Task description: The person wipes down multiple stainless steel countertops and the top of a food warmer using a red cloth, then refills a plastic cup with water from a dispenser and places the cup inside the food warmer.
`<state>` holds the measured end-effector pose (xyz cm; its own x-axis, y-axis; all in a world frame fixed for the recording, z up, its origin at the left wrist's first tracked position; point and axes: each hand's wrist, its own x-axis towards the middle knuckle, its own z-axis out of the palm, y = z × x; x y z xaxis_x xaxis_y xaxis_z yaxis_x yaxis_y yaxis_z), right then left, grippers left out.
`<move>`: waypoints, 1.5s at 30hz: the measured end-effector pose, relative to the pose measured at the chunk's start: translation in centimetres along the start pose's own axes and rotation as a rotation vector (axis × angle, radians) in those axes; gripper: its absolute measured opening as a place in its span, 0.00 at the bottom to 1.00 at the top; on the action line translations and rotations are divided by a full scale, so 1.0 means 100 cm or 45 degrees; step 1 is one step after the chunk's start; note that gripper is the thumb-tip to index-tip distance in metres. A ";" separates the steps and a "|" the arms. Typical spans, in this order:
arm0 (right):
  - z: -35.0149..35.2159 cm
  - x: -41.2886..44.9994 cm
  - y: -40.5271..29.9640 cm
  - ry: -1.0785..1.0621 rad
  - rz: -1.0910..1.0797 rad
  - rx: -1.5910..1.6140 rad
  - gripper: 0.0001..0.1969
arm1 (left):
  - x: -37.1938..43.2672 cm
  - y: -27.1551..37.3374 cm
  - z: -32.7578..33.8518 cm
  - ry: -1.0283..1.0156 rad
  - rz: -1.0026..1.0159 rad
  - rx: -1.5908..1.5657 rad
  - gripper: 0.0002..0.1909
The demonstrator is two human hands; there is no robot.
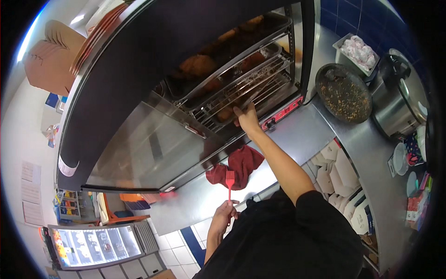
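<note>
My left hand (223, 213) holds a red silicone pastry brush (230, 183) by its handle, bristles upward. Behind the brush a dark red cloth (243, 166) lies crumpled on the steel counter. Inside a lit warming cabinet, my right hand (248, 120) reaches to the lower wire rack (271, 91), its fingers at the near edge of a tray of food. Whether those fingers grip anything is hard to tell. Above, more dark trays (278, 52) carry browned food pieces (198, 65).
On the right counter stand a dark oval pan (344, 93) with crumbs, a steel cooker (397, 101) and a container of wrapped items (359, 54). Cardboard boxes (343, 171) are stacked below. Flat cartons (50, 64) sit on top of the cabinet. A lit display fridge (95, 246) stands lower left.
</note>
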<state>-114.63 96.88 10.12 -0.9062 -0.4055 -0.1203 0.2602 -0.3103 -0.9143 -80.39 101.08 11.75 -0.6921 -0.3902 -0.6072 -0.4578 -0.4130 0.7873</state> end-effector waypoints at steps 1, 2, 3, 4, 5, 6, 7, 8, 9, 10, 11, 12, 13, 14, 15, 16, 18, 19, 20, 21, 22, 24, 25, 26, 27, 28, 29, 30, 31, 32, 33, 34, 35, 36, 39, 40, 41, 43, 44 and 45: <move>-0.006 -0.001 -0.005 0.024 0.028 -0.073 0.16 | 0.003 -0.001 -0.002 -0.018 0.010 0.001 0.23; -0.015 0.007 0.000 0.031 0.011 -0.078 0.16 | 0.006 0.000 -0.004 -0.046 0.012 -0.007 0.22; -0.037 0.018 0.008 0.040 -0.127 -0.113 0.14 | 0.012 0.002 0.001 -0.101 0.010 -0.011 0.22; -0.045 0.019 0.007 0.034 -0.191 -0.134 0.13 | 0.014 0.002 0.001 -0.115 -0.008 0.014 0.21; -0.053 0.020 0.006 0.027 -0.255 -0.154 0.12 | 0.016 0.002 0.002 -0.128 -0.004 0.008 0.21; -0.053 0.011 -0.008 0.049 -0.126 -0.098 0.12 | 0.016 0.001 0.001 -0.132 -0.015 0.000 0.21; -0.055 0.001 -0.023 0.075 0.005 -0.045 0.11 | 0.015 -0.001 0.001 -0.138 -0.029 -0.008 0.20; -0.063 -0.005 -0.035 0.004 0.046 -0.058 0.11 | 0.015 -0.003 0.002 -0.144 -0.028 -0.020 0.20; -0.074 -0.001 -0.035 0.014 0.031 -0.068 0.11 | 0.017 -0.001 0.004 -0.184 -0.022 -0.002 0.20; -0.084 0.005 -0.031 0.098 -0.080 -0.066 0.12 | 0.019 0.001 0.006 -0.221 -0.019 0.017 0.20; -0.096 0.011 -0.029 0.181 -0.191 -0.063 0.12 | 0.018 0.005 0.009 -0.236 -0.015 0.014 0.20; -0.104 0.010 -0.034 0.211 -0.132 -0.035 0.13 | 0.014 0.010 0.010 -0.227 -0.037 0.049 0.20; -0.119 0.014 -0.035 0.216 -0.143 -0.043 0.13 | 0.013 0.014 0.012 -0.231 -0.055 0.089 0.20; -0.135 0.020 -0.035 0.241 -0.143 -0.027 0.13 | 0.015 0.015 0.012 -0.245 -0.049 0.087 0.20; -0.137 0.020 -0.040 0.260 -0.137 -0.008 0.14 | 0.015 0.014 0.010 -0.244 -0.062 0.092 0.20; -0.140 0.012 -0.046 0.290 -0.098 0.021 0.16 | 0.015 0.012 0.009 -0.243 -0.075 0.098 0.20; -0.146 0.006 -0.045 0.247 -0.083 0.208 0.16 | 0.020 0.000 0.003 -0.263 -0.051 0.093 0.20; -0.156 0.003 -0.039 0.206 -0.059 0.398 0.16 | 0.022 -0.001 0.004 -0.279 -0.039 0.092 0.20; -0.167 0.001 -0.025 0.222 -0.135 0.348 0.22 | 0.024 0.000 0.005 -0.293 -0.042 0.092 0.20; -0.160 -0.015 -0.021 0.225 -0.120 0.345 0.22 | 0.023 0.002 0.004 -0.273 -0.067 0.074 0.20; -0.138 -0.040 -0.027 0.303 0.000 0.454 0.26 | 0.022 0.004 0.002 -0.252 -0.085 0.057 0.20; -0.127 -0.071 -0.010 0.265 0.210 0.619 0.33 | 0.028 -0.007 -0.002 -0.266 -0.049 0.020 0.20; -0.129 -0.076 0.010 0.140 0.316 0.673 0.35 | 0.031 -0.009 -0.002 -0.271 -0.017 -0.020 0.20; -0.118 -0.082 0.015 0.030 0.342 0.705 0.34 | 0.032 -0.007 -0.002 -0.286 -0.022 -0.005 0.20; -0.106 -0.087 0.018 -0.064 0.362 0.734 0.33 | 0.033 -0.006 -0.001 -0.259 -0.021 -0.020 0.20; -0.099 -0.083 0.022 -0.090 0.316 0.799 0.32 | 0.034 -0.005 0.002 -0.241 -0.031 -0.028 0.19; -0.099 -0.071 0.027 -0.096 0.258 0.861 0.31 | 0.027 0.007 0.009 -0.232 0.000 0.060 0.19; -0.095 -0.060 0.034 -0.041 0.228 0.905 0.30 | 0.027 0.004 0.005 -0.227 0.006 0.029 0.19; -0.092 -0.052 0.037 0.012 0.184 0.946 0.29 | 0.027 0.000 0.001 -0.229 0.018 -0.002 0.18; -0.081 -0.053 0.034 0.123 0.182 0.880 0.29 | 0.021 0.003 -0.001 -0.160 0.036 0.033 0.18; -0.068 -0.058 0.027 0.222 0.180 0.821 0.29 | 0.026 -0.012 -0.016 -0.189 0.083 -0.079 0.18; -0.065 -0.061 0.023 0.239 0.178 0.782 0.29 | 0.024 -0.013 -0.020 -0.191 0.091 -0.091 0.18; -0.066 -0.066 0.020 0.247 0.186 0.738 0.30 | 0.022 -0.014 -0.023 -0.183 0.101 -0.113 0.18; -0.064 -0.084 -0.002 0.201 0.182 0.717 0.30 | 0.021 -0.018 -0.027 -0.182 0.081 -0.168 0.18; -0.067 -0.089 0.006 0.254 0.123 0.660 0.24 | 0.019 -0.028 -0.041 -0.258 0.024 -0.165 0.18; -0.067 -0.089 0.005 0.324 0.180 0.578 0.25 | 0.019 -0.031 -0.044 -0.279 0.020 -0.155 0.18; -0.066 -0.085 0.003 0.340 0.168 0.578 0.25 | 0.018 -0.033 -0.045 -0.328 0.004 -0.112 0.18; -0.068 -0.073 0.005 0.423 0.147 0.529 0.28 | 0.016 -0.033 -0.053 -0.394 -0.025 -0.040 0.18; -0.072 -0.068 0.006 0.444 0.107 0.527 0.27 | 0.016 -0.033 -0.057 -0.415 -0.021 -0.005 0.18; -0.072 -0.065 0.006 0.451 0.103 0.531 0.27 | 0.015 -0.031 -0.061 -0.429 -0.010 0.021 0.18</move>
<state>-110.97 105.50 7.62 -0.9158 -0.1505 -0.3725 0.3786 -0.6334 -0.6749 -76.62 96.75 7.74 -0.8327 -0.0922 -0.5460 -0.4711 -0.4003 0.7861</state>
